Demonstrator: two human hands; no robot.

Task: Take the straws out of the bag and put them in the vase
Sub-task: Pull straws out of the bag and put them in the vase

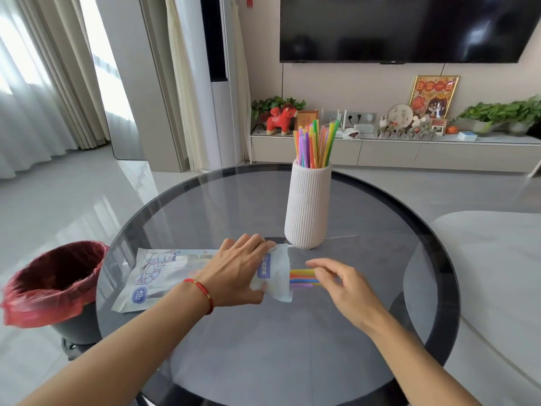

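- The left hand [238, 269] lies across the mouth end of the bag [164, 278], fingers curled over the top edge and thumb under the near edge, gripping the crumpled opening and holding it down on the table.
- The bag is a flat, pale printed pouch lying on its side, its mouth pointing to the right; a red cord bracelet [202, 291] circles the left wrist.
- A small bundle of straws [301, 278] sticks out of the bag's mouth, lying flat: yellow, orange, blue, red and purple ends show.
- The right hand [339, 284] is at the free ends of those straws, fingers bent and close together around the tips; it is blurred, so whether they actually pinch the straws cannot be told.
- The vase [307, 206], white and ribbed, stands upright just behind the bag's mouth, already holding many coloured straws [316, 145] that fan out above its rim.
- All of this rests on a round table [263, 332] with a dark glass top and a black rim.
- A bin [55, 285] with a red liner stands on the floor to the left of the table; a pale sofa edge shows at the right.
- Beyond, a low white cabinet [409, 150] carries plants, a red plush toy [279, 120] and ornaments beneath a wall-mounted television [404, 27]; curtains hang at the left.
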